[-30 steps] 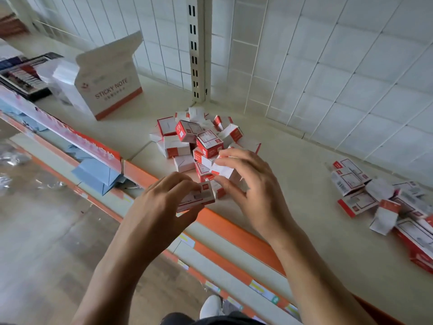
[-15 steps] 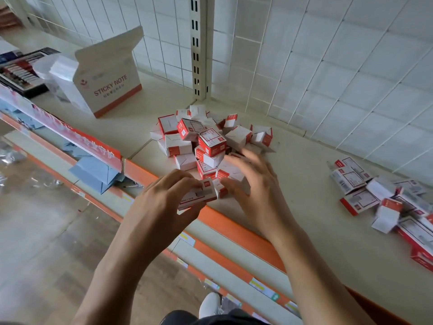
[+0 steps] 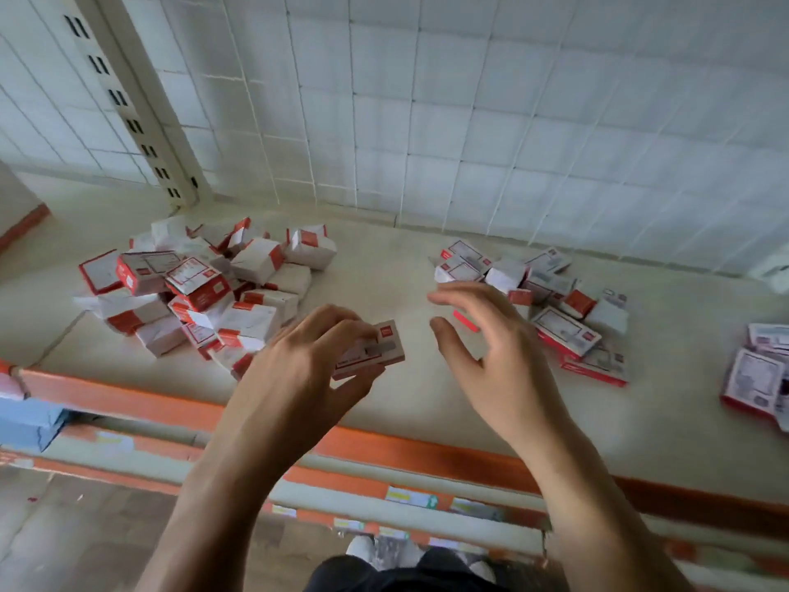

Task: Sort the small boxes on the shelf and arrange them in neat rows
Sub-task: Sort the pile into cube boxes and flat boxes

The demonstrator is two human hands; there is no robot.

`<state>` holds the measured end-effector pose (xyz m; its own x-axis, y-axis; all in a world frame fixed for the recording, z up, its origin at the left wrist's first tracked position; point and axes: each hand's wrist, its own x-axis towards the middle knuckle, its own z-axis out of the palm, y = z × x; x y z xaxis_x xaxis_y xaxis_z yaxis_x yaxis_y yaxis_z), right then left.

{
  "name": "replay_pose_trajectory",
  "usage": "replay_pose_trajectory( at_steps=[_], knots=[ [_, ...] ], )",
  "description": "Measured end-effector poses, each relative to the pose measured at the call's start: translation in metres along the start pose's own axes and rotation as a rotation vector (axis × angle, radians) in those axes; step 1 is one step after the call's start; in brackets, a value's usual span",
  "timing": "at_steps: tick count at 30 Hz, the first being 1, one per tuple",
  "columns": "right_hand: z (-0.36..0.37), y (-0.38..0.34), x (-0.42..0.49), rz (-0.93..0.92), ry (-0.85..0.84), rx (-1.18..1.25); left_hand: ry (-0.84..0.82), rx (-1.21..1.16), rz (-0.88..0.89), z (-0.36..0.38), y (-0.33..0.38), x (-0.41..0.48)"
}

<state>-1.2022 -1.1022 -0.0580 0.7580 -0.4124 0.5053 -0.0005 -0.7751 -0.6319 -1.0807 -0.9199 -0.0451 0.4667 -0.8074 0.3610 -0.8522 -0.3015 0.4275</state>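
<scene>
The left hand [image 3: 307,361] pinches 1 small box [image 3: 375,348], long axis pointing right, while the right hand [image 3: 491,352], fingers spread and empty, hovers nearer the right-side pile [image 3: 550,305].

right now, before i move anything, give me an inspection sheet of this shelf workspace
surface: pale shelf, bare strip between the two box groups; orange front edge.
job's things: left heap of small red-and-white boxes, jumbled; right scatter lying flatter; far-right boxes at the frame edge; no neat rows yet.
clutter: blue packs on the lower shelf, left.
grips: left grip pinches one flat box; right grip open, fingers spread, holding nothing, beside the right scatter.
cables: nothing seen.
surroundings: white wire grid panel behind; slotted post at back left.
</scene>
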Motion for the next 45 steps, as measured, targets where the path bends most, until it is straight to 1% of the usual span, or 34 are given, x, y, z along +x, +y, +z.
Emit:
replay_pose_trajectory(
  at_steps=[4, 9, 12, 15, 18, 21, 23, 26, 28, 31, 34, 36, 38, 40, 45],
  knots=[
    [-0.055, 0.024, -0.027, 0.078, 0.106, -0.061, -0.024, -0.073, 0.127, 0.030, 0.041, 0.034],
    [-0.132, 0.059, -0.080, 0.252, 0.198, -0.208, -0.102, -0.154, 0.331, 0.084, 0.115, 0.079],
    [-0.173, 0.073, -0.109, 0.370, 0.283, -0.278, -0.158, -0.185, 0.428, 0.117, 0.159, 0.098],
    [-0.205, 0.085, -0.131, 0.440, 0.359, -0.292, -0.225, -0.205, 0.521, 0.145, 0.197, 0.113],
    [-0.229, 0.095, -0.150, 0.481, 0.418, -0.326, -0.284, -0.230, 0.577, 0.173, 0.231, 0.128],
    [-0.245, 0.106, -0.163, 0.506, 0.439, -0.349, -0.302, -0.228, 0.568, 0.202, 0.257, 0.141],
    [-0.255, 0.113, -0.169, 0.518, 0.445, -0.357, -0.292, -0.251, 0.527, 0.220, 0.273, 0.148],
    [-0.264, 0.121, -0.173, 0.504, 0.446, -0.351, -0.267, -0.224, 0.406, 0.243, 0.293, 0.156],
    [-0.268, 0.127, -0.174, 0.496, 0.430, -0.337, -0.212, -0.199, 0.323, 0.256, 0.302, 0.161],
    [-0.268, 0.134, -0.173, 0.444, 0.427, -0.328, -0.182, -0.169, 0.263, 0.265, 0.308, 0.166],
    [-0.266, 0.137, -0.165, 0.381, 0.435, -0.329, -0.242, -0.117, 0.307, 0.253, 0.302, 0.159],
    [-0.262, 0.136, -0.155, 0.351, 0.438, -0.324, -0.240, -0.132, 0.340, 0.237, 0.292, 0.149],
    [-0.255, 0.133, -0.143, 0.321, 0.422, -0.304, -0.180, -0.144, 0.348, 0.219, 0.276, 0.138],
    [-0.244, 0.129, -0.132, 0.286, 0.386, -0.276, -0.120, -0.099, 0.334, 0.200, 0.258, 0.126],
    [-0.206, 0.126, -0.109, 0.177, 0.257, -0.158, 0.005, -0.021, 0.200, 0.158, 0.209, 0.100]
  ],
)
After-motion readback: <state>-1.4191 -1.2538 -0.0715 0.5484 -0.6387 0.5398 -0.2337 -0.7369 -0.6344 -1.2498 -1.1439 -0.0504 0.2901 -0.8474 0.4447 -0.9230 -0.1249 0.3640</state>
